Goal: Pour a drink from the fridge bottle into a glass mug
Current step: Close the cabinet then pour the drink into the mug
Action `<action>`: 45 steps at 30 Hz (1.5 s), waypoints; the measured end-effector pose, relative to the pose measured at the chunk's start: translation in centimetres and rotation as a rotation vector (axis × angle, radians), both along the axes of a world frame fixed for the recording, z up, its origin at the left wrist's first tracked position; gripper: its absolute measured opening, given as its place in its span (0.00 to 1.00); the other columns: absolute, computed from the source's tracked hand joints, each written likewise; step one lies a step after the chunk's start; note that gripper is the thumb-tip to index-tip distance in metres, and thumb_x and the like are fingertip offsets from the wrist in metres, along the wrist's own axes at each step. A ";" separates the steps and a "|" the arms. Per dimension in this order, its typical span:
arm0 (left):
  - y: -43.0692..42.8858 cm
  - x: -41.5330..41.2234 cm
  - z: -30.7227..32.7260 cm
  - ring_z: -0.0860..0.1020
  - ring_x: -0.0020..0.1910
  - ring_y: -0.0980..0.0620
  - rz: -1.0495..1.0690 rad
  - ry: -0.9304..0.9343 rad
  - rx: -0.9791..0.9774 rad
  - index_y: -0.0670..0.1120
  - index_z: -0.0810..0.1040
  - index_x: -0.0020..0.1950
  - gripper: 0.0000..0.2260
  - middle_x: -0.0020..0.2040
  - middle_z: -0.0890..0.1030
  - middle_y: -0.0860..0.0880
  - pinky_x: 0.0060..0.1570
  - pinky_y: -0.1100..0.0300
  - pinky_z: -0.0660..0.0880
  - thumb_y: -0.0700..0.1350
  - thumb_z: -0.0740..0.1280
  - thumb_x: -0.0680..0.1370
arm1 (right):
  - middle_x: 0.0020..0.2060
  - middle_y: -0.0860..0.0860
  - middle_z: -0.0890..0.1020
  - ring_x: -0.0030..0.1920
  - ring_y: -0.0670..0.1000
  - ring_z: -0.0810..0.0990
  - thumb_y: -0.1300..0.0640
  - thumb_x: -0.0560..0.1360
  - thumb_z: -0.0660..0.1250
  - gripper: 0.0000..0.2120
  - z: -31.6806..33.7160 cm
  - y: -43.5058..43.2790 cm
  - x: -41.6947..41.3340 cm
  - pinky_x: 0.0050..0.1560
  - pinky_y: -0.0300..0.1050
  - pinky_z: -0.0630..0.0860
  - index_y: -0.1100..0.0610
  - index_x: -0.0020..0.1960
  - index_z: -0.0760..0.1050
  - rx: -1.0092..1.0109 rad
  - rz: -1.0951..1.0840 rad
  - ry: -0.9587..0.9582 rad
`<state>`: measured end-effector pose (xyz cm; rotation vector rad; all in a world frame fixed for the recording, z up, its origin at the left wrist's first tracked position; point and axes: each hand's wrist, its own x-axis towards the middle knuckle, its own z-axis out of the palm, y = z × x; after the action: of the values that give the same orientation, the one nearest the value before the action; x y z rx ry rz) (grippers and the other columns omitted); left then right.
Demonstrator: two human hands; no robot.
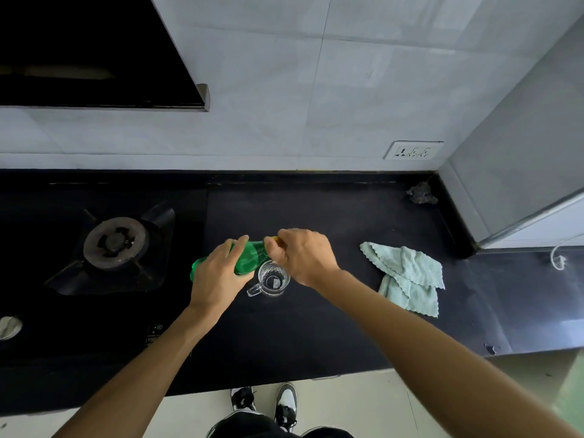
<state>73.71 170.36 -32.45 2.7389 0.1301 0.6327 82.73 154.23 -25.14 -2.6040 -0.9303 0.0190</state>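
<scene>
Green see-through plastic bottle (249, 259), tilted nearly flat above the black table (316, 327), is being gripped round its body by L hand (218, 279); its yellow cap (276, 238) is being gripped by R hand (303, 256). Clear glass mug (273, 279) is standing upright just below.
</scene>
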 end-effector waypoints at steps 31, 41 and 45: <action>1.7 1.1 0.7 0.81 0.40 0.53 -0.057 -0.096 0.012 0.45 0.75 0.62 0.27 0.47 0.81 0.51 0.35 0.56 0.80 0.47 0.79 0.66 | 0.23 0.49 0.68 0.25 0.50 0.61 0.45 0.77 0.60 0.22 -0.7 1.6 2.1 0.25 0.40 0.56 0.55 0.28 0.67 0.183 0.182 -0.569; 2.3 1.7 1.3 0.81 0.41 0.52 -0.075 -0.122 0.107 0.46 0.73 0.63 0.30 0.46 0.80 0.50 0.34 0.57 0.80 0.48 0.80 0.64 | 0.23 0.47 0.68 0.24 0.49 0.63 0.37 0.77 0.53 0.25 0.5 1.1 1.1 0.24 0.39 0.57 0.54 0.30 0.64 0.091 0.001 -0.387; 2.7 1.8 1.6 0.82 0.43 0.51 -0.138 -0.145 0.157 0.46 0.72 0.63 0.32 0.47 0.81 0.49 0.35 0.57 0.81 0.47 0.81 0.63 | 0.27 0.49 0.71 0.25 0.50 0.66 0.40 0.80 0.52 0.25 -0.5 -0.2 2.8 0.24 0.42 0.62 0.56 0.36 0.72 0.121 0.316 -0.537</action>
<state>75.49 173.09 -30.88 2.8071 -0.1470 0.8308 85.49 154.00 -25.60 -2.3585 -1.4625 -0.6577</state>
